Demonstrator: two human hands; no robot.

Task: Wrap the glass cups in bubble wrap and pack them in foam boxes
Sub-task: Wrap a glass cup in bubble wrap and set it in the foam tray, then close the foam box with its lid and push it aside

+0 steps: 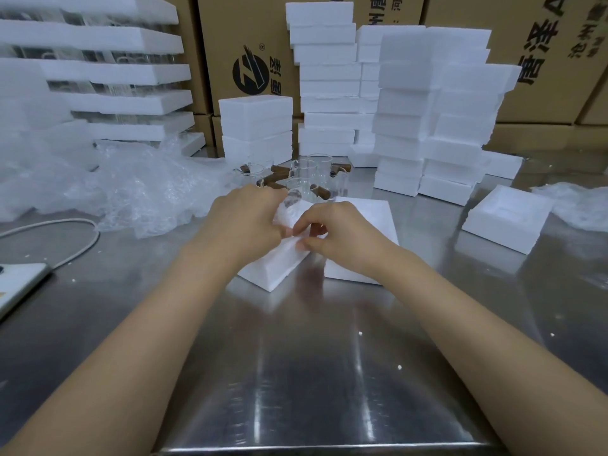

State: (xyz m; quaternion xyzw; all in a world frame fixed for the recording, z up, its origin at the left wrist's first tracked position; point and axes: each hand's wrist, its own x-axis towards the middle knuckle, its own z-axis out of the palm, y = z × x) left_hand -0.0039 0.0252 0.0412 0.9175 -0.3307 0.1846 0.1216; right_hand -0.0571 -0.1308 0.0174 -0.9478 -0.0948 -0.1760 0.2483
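My left hand: fingers pinched on the bubble-wrapped cup, holding its left side.
My right hand: pinching the wrap's loose edge from the right.
Cup: between both hands, just above the open foam box, partly hidden.
Key relation: the box sits directly under my left hand, its long side running away from me.
Lid: beside the box, under my right wrist.
Other cups: waiting just beyond.

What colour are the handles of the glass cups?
Brown, like wood; the handles of the glass cups show in the head view.
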